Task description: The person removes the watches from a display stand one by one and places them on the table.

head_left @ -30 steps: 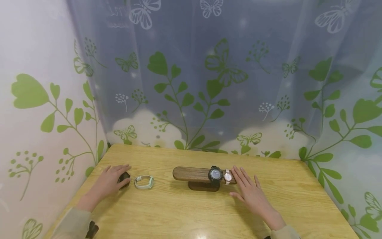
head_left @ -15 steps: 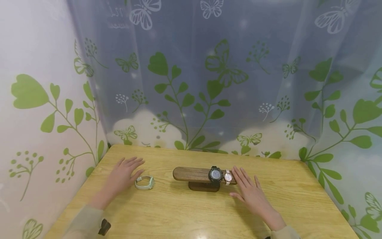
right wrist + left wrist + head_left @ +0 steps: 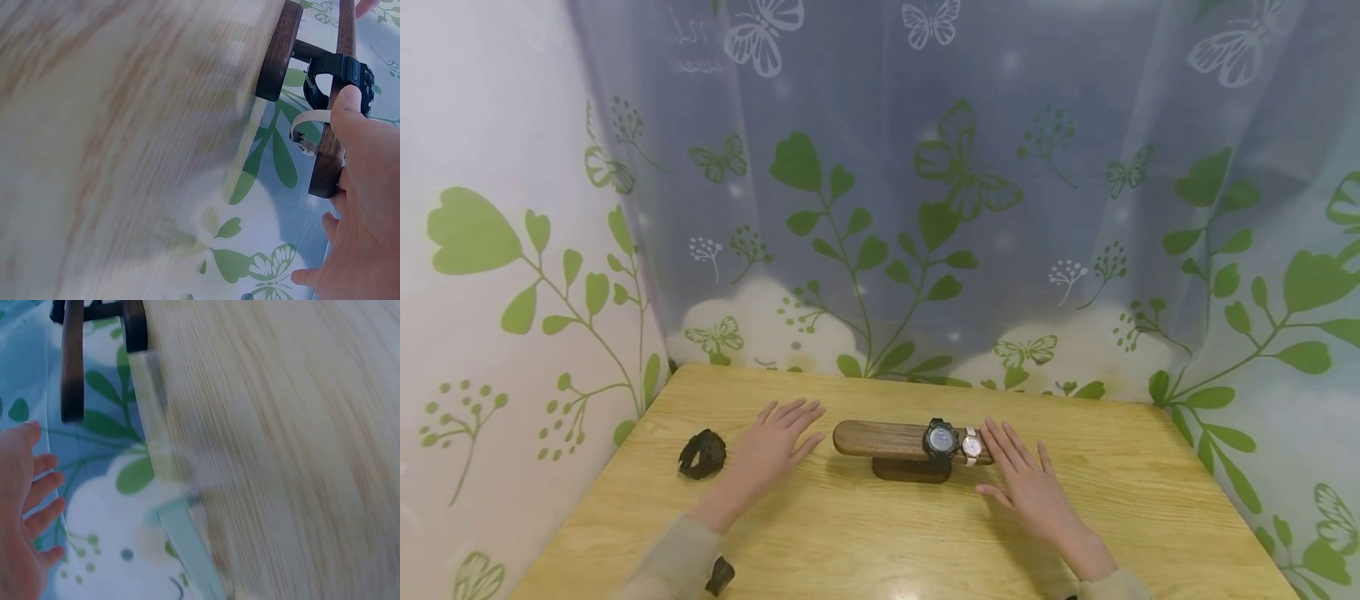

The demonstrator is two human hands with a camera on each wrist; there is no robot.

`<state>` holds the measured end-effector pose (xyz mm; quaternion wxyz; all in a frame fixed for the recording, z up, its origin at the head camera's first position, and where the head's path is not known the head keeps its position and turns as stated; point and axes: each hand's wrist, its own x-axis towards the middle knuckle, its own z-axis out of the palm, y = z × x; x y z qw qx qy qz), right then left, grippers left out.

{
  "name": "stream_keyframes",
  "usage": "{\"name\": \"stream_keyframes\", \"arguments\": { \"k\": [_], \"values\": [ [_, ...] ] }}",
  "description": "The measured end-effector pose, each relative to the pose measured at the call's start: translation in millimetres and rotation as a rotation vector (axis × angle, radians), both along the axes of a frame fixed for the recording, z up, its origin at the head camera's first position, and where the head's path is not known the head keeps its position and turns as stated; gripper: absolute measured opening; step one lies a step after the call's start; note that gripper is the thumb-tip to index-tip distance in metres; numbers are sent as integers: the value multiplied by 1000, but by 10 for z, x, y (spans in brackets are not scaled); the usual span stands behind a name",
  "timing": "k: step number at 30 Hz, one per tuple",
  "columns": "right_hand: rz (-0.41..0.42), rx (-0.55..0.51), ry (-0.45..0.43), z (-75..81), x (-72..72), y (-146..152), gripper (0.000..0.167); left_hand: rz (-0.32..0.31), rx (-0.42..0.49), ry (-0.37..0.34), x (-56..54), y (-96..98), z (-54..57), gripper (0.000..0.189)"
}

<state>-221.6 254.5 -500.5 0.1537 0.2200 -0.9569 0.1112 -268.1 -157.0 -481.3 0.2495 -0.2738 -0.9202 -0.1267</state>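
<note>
My left hand (image 3: 769,450), fingers stretched out, hovers just left of a wooden watch stand (image 3: 876,437) and holds nothing. It hides the mint-green watch in the head view, but that watch's strap (image 3: 190,547) shows on the table in the left wrist view. With straight fingers, my right hand (image 3: 1037,496) rests against the stand's right end. Strapped round the bar there are a black digital watch (image 3: 941,439) and, closest to my right fingertips, a small watch with a white strap (image 3: 972,447). The bar's left half is bare.
A second black watch (image 3: 702,455) sits on the left of the wooden table (image 3: 850,542), left of my left wrist. A curtain (image 3: 880,250) printed with leaves and butterflies stands behind the table and along both sides.
My left hand has left the black watch at the left and moved right, past the mint-green watch, towards the stand. My right hand stays at the stand's right end.
</note>
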Motion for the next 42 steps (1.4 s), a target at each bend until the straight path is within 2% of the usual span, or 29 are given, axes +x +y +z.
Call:
{"name": "stream_keyframes", "arguments": {
  "k": [3, 10, 15, 19, 28, 35, 38, 42],
  "values": [
    [-7, 4, -20, 7, 0, -8, 89, -16, 8, -3, 12, 123, -21, 48],
    [-10, 12, -31, 11, 5, -22, 89, -81, 7, 46, 50, 402, -80, 53],
    [-2, 10, -8, 21, 13, -27, 90, -117, 1, -7, 125, 584, -93, 56],
    [2, 2, -7, 25, 15, -33, 90, -118, -33, -40, 177, 684, -111, 57],
    [24, -26, 14, 11, -1, -40, 90, -120, -113, -38, 205, 775, -200, 61],
    [15, -91, -105, 86, -15, -40, 82, -109, -169, -46, 215, 791, -217, 66],
    [20, -124, -101, 122, -49, -35, 81, -117, -170, -45, 210, 797, -223, 66],
    [67, -172, -31, 157, -130, -35, 81, -120, -165, -42, 204, 802, -227, 66]
  ]
}}
